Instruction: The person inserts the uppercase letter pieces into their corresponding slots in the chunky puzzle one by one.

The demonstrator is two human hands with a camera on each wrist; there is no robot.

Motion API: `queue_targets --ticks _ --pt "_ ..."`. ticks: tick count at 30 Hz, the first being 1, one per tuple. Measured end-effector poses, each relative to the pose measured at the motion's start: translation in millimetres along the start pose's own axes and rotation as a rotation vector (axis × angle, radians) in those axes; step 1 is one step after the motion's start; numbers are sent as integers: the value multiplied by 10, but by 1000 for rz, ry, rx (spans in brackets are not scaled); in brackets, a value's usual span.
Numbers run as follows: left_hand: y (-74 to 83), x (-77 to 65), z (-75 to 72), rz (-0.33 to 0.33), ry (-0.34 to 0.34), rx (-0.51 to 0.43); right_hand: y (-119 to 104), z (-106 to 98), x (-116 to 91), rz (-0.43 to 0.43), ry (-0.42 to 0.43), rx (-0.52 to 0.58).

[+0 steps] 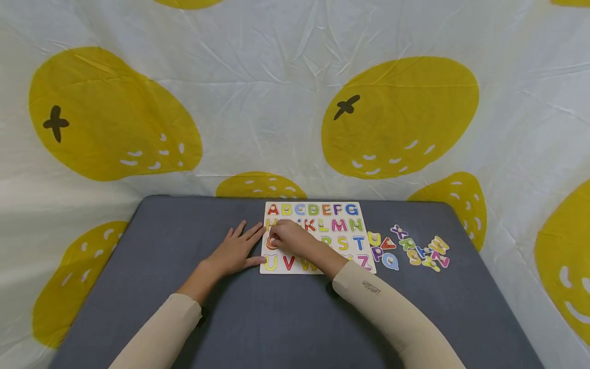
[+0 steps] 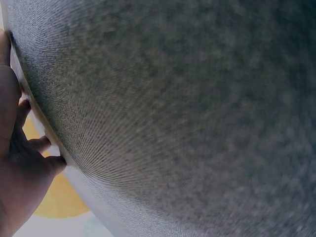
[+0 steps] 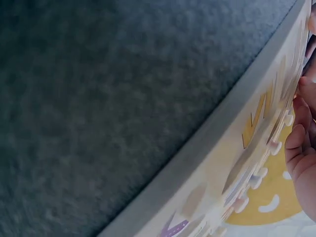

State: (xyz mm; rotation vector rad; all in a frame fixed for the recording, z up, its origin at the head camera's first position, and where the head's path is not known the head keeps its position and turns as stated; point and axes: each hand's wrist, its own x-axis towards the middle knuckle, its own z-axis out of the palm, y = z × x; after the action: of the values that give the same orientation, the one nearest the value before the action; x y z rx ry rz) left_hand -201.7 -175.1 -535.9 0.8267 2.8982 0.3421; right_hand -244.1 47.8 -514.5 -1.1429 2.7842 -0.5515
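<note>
A wooden alphabet puzzle board [image 1: 298, 270] lies at the far side of the table, with knobbed letters in its upper two rows. Over its left part, my right hand [image 1: 295, 239] has its fingers curled and pinches the red letter O piece [image 1: 270, 246] at the O outline; the fingers partly hide this piece. My left hand [image 1: 234, 251] lies flat with spread fingers, its fingertips and thumb at the board's left edge. The left wrist view catches part of the left hand [image 2: 22, 182]; in the right wrist view, the right hand's curled fingers [image 3: 298, 148] show above the board.
Loose letter pieces lie right of the board: a yellow U [image 1: 374, 239], a red V [image 1: 388, 244], a purple P [image 1: 377, 253], a blue Q [image 1: 390, 261], a purple X [image 1: 399, 231] and a heap [image 1: 428, 253] of several more. A patterned curtain [image 1: 267, 128] hangs behind the grey table [image 1: 276, 318].
</note>
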Motion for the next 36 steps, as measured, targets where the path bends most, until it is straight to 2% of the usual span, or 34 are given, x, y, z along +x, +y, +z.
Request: queue_targets --ticks 4,11,18,27,36 --pt "-2 0 -15 -5 -5 1 -35 6 19 -8 -9 -1" --pt "11 -10 -29 -5 -16 -2 -84 19 34 42 -51 -15" --pt "18 2 -19 -4 -13 -1 -81 -30 -26 48 -50 -2" --pt "46 19 -44 -1 -16 15 40 -245 -298 75 25 67" --pt "20 18 -11 -19 -33 13 306 -412 -732 125 113 99"
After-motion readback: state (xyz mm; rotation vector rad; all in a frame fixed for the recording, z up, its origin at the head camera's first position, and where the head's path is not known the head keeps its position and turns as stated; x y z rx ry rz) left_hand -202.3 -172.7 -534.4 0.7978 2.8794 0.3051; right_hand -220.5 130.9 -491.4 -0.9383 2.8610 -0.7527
